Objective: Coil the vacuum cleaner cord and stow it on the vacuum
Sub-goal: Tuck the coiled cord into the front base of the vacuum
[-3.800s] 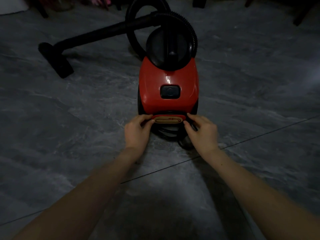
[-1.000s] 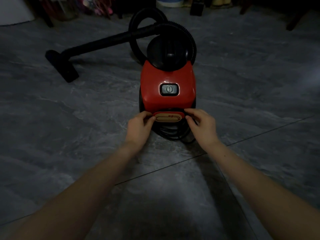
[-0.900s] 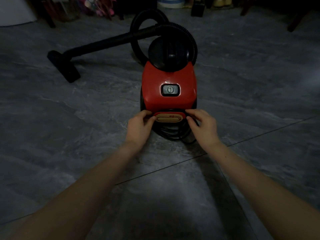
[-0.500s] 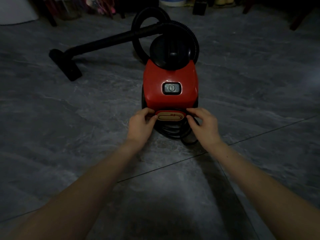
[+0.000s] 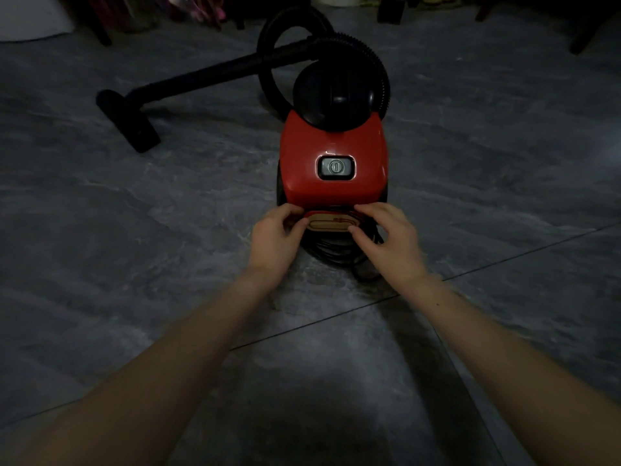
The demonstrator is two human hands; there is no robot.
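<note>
A red canister vacuum (image 5: 332, 142) stands on the grey floor, its rear end toward me. At that end sits an oval red-and-tan cord-wrap plate (image 5: 331, 224). The black cord (image 5: 331, 253) is wound in loops behind and below the plate, and its plug end (image 5: 366, 271) lies on the floor. My left hand (image 5: 274, 237) pinches the plate's left end between thumb and curled fingers. My right hand (image 5: 389, 237) pinches the right end, with the index finger over the top and the thumb below. Part of the coil is hidden by my hands.
The black ribbed hose (image 5: 376, 62) arcs over the vacuum's dark dome. Its rigid tube runs left to the floor nozzle (image 5: 129, 124). Furniture legs and clutter (image 5: 201, 8) line the far edge of the room. A tile seam (image 5: 504, 260) crosses the floor near me.
Both hands have stayed at the ends of the cord-wrap plate, with only small finger shifts. The cord coil looks the same, and the vacuum has not moved.
</note>
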